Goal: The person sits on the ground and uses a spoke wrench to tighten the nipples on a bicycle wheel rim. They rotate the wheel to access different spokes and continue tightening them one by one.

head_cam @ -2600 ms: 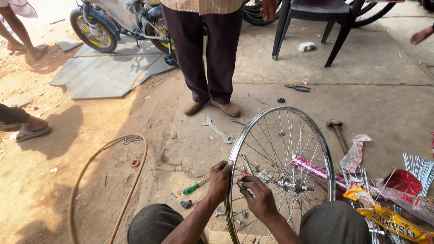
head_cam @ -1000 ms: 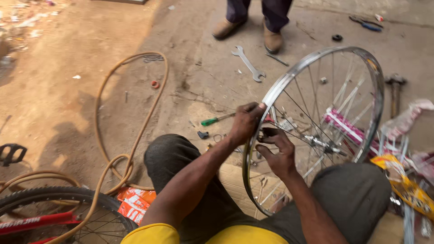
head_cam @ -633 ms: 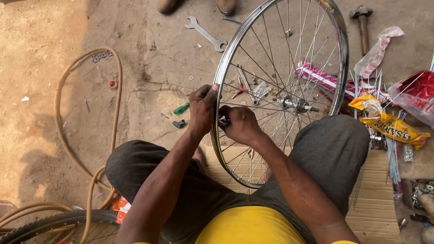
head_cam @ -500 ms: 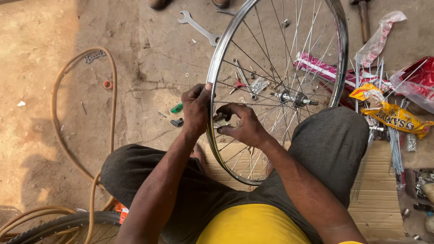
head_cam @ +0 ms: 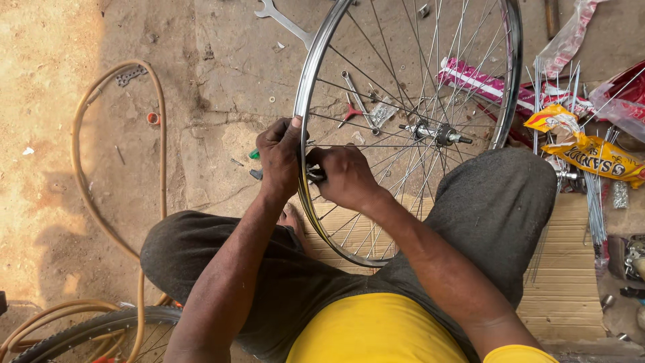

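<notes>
Bicycle wheel (head_cam: 403, 134): upright between the seated person's knees, hub (head_cam: 433, 132) mid-frame. Left hand (head_cam: 281, 158) closed over the rim's outer edge; right hand (head_cam: 344, 176) pinched on a spoke inside. Spanner (head_cam: 282, 19), loose spokes (head_cam: 591, 202) nearby.

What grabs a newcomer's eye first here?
The shiny spoked wheel standing upright at centre, between the person's knees. Both hands meet at its near-left rim: the left hand grips the rim from outside, the right hand works among the spokes. A tan tube loops on the ground at left; a yellow packet lies at right.
</notes>
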